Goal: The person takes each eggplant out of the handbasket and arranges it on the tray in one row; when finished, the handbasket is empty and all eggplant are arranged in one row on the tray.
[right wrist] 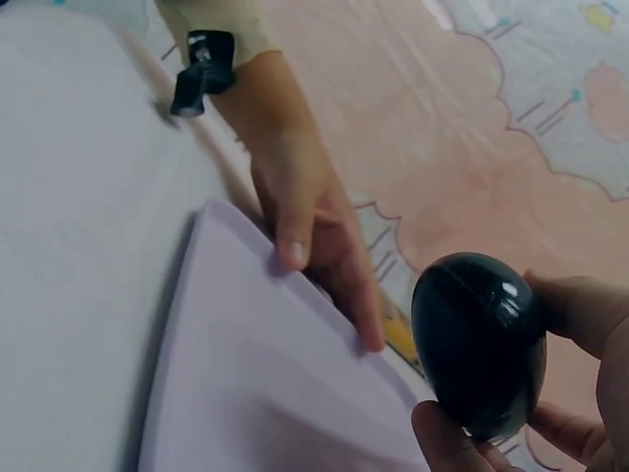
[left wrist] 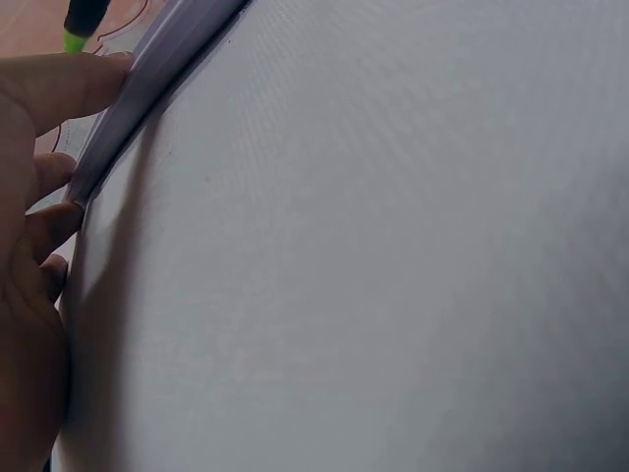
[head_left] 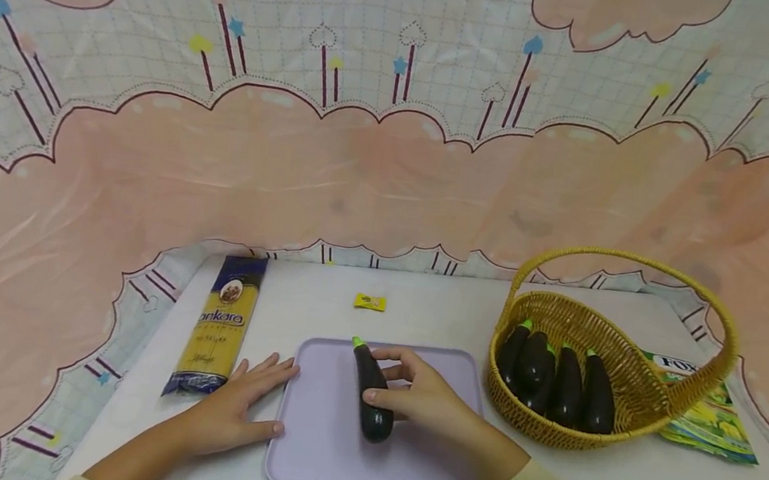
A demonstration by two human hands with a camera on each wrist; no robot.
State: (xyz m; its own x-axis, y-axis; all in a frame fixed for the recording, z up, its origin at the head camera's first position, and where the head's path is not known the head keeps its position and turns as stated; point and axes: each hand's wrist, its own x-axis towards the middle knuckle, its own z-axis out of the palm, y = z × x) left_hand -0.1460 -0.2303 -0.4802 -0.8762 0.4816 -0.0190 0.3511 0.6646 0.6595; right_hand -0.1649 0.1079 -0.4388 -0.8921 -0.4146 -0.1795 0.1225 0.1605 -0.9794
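Note:
My right hand (head_left: 426,393) grips a dark eggplant (head_left: 372,399) with a bright green stem, thumb on one side and fingers on the other. It is over the lilac tray (head_left: 431,470). In the right wrist view the rounded end of the eggplant (right wrist: 479,344) faces the camera, above the tray's surface. My left hand (head_left: 230,409) lies at the tray's left edge, fingers spread and fairly straight, with thumb and fingertips touching the rim. The left wrist view shows those fingers (left wrist: 84,88) against the tray's side (left wrist: 147,84).
A yellow wicker basket (head_left: 635,367) with a tall handle holds several eggplants (head_left: 568,387) at the right. Behind it lies a green FOX packet (head_left: 714,429). A pasta pack (head_left: 219,324) lies left of the tray, and a small yellow wrapped piece (head_left: 370,302) beyond it.

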